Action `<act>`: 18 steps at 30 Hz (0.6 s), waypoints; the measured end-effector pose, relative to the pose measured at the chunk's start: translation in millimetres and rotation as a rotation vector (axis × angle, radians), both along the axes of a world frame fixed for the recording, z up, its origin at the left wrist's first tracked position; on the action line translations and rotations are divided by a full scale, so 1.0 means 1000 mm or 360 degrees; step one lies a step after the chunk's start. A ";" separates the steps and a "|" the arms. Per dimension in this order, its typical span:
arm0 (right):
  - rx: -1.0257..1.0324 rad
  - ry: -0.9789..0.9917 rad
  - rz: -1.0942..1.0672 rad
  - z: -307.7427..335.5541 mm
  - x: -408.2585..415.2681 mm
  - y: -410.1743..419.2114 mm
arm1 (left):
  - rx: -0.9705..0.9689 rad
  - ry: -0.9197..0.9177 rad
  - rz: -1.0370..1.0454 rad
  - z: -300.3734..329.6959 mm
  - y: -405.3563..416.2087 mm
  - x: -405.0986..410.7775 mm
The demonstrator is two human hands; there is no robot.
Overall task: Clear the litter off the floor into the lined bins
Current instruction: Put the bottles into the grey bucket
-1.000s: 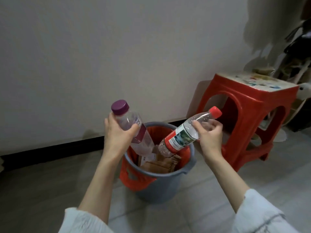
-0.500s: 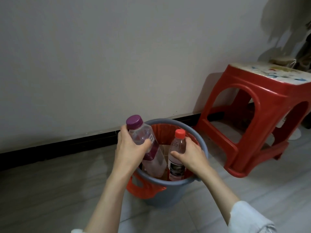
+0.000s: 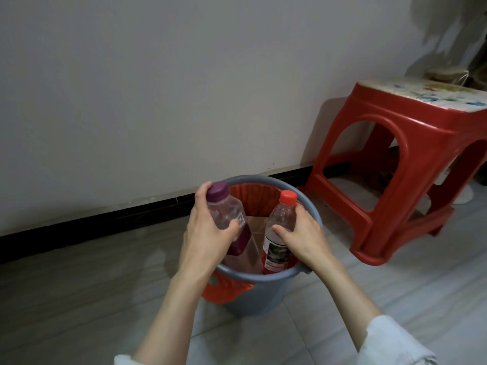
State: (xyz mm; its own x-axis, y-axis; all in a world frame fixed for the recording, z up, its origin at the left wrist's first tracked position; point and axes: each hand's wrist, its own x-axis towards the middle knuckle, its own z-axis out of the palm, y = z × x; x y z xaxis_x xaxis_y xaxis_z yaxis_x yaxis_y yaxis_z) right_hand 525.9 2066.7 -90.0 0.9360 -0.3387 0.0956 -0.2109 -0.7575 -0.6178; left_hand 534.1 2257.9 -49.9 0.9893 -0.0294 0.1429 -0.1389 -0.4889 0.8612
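Observation:
A grey bin (image 3: 253,296) with a red liner (image 3: 253,201) stands on the floor by the wall. My left hand (image 3: 208,238) grips a clear bottle with a purple cap (image 3: 224,206), its lower half inside the bin. My right hand (image 3: 303,238) grips a clear bottle with a red cap (image 3: 283,219), upright, its base down in the bin. Brown cardboard (image 3: 255,225) shows between the two bottles inside the bin.
A red plastic stool (image 3: 395,143) stands to the right of the bin, against the white wall (image 3: 184,88). A black skirting strip (image 3: 105,219) runs along the wall's foot. Grey floor tiles (image 3: 79,299) lie all round the bin.
Both hands have lowered the bottles from above the rim into the bin. The red-capped bottle has turned from slanted to upright.

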 end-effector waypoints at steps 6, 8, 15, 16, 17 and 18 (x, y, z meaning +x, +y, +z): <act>-0.0128 -0.0019 0.0052 -0.005 -0.006 0.004 | 0.0340 -0.0011 -0.0129 -0.034 -0.010 -0.007; -0.0152 -0.0028 0.0050 -0.006 -0.007 0.005 | 0.0486 -0.0105 -0.0097 -0.037 -0.013 -0.007; -0.0146 -0.0279 0.0104 -0.003 -0.011 0.008 | 0.0451 -0.0306 -0.0065 -0.038 -0.022 -0.006; -0.0116 -0.0291 0.0083 -0.003 -0.011 0.008 | 0.0413 -0.0306 -0.0066 -0.038 -0.022 -0.004; -0.0109 -0.0290 0.0060 -0.002 -0.012 0.007 | 0.0391 -0.0301 -0.0053 -0.039 -0.022 -0.002; -0.0139 -0.0260 0.0044 -0.002 -0.013 0.008 | 0.0391 -0.0293 -0.0034 -0.040 -0.021 0.000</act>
State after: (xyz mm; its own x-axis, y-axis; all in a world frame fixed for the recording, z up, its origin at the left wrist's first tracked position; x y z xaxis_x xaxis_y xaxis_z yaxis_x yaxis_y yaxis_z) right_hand 513.2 2074.8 -91.8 0.9144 -0.2970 0.2752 -0.0915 -0.8137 -0.5740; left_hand 534.3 2236.5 -90.1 0.9461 -0.1058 0.3060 -0.2943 -0.6747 0.6769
